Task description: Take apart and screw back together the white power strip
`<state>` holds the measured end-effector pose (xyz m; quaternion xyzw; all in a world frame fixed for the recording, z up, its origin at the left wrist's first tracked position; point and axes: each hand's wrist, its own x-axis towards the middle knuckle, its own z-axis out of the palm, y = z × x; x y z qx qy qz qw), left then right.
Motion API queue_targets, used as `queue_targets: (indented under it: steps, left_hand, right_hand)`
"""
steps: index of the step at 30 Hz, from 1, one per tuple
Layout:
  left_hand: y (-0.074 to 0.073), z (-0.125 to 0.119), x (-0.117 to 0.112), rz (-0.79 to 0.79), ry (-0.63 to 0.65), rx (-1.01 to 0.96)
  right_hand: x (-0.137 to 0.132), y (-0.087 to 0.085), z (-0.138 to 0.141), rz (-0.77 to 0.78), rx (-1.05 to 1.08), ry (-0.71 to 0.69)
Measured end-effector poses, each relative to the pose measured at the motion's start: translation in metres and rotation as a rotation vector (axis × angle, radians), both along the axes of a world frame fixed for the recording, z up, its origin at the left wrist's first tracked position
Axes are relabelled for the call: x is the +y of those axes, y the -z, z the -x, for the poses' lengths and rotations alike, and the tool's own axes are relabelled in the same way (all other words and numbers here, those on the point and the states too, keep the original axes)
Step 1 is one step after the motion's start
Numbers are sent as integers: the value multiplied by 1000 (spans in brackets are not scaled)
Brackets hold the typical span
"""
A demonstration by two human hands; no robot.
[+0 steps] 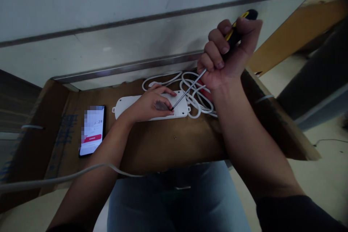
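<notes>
My right hand (227, 49) is raised over the right side of the cardboard, wrapped round the black and yellow handle of a screwdriver (190, 88). Its thin metal shaft slants down to the left, with the tip at a white power strip (130, 103) beside my left thumb. The strip lies long side across, its face with the corner holes up. My left hand (152, 103) rests over its middle, thumb at the near side and fingers toward the far edge, holding it down. What sits under the tip is too small to make out.
A coiled white cord (195, 110) lies behind and right of the strip, by a red object (205, 90). A lit phone (92, 132) lies left. A tiny screw-like piece (175, 137) sits on the cardboard (168, 148). A white cable (67, 178) crosses in front.
</notes>
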<state>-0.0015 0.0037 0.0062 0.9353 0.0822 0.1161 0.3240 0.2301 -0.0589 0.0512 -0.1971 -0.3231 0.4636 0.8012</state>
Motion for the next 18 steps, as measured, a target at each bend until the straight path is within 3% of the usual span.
queue_targets:
  steps: [10,18]
  left_hand:
    - [4,-1,-1,-27,-8,-28]
    - [3,-1,-2,-28,-11,-17]
  right_hand:
    - [-7,-7,8,-7,-27,20]
    - [-4,-6,7,-71,4,-46]
